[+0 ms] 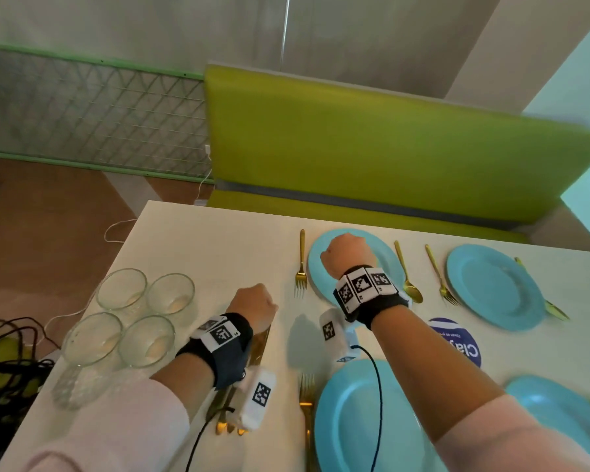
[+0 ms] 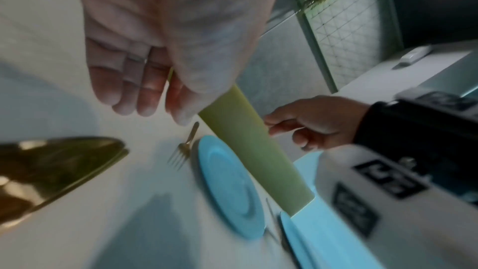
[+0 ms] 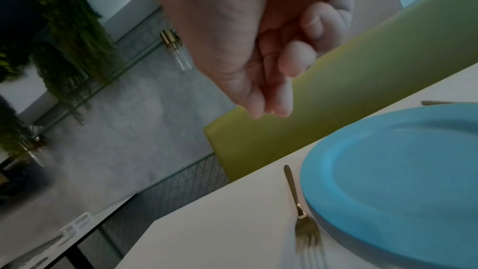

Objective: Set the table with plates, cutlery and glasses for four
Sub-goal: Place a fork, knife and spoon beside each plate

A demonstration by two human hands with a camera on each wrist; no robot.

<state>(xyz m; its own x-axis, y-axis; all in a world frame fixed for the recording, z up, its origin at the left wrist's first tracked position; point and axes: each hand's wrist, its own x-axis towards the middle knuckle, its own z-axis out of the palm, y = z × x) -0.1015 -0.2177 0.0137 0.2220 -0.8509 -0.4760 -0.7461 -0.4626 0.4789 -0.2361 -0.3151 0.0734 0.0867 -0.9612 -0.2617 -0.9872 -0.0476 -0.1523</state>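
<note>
Nearest us on the white table (image 1: 218,240) lie two blue plates (image 1: 351,417), a fork (image 1: 306,386) and a pile of gold cutlery (image 1: 259,349) under our left hand (image 1: 256,306), whose fingers hang loose and hold nothing. Four empty glasses (image 1: 123,321) stand grouped at the near left edge. Farther off, our right hand (image 1: 346,255), fingers curled on nothing, hovers over the far-left plate (image 1: 315,267) between fork (image 1: 300,264) and spoon (image 1: 407,274); beyond stand a green bench (image 1: 372,141) and a wire-grid wall panel (image 1: 92,107).
</note>
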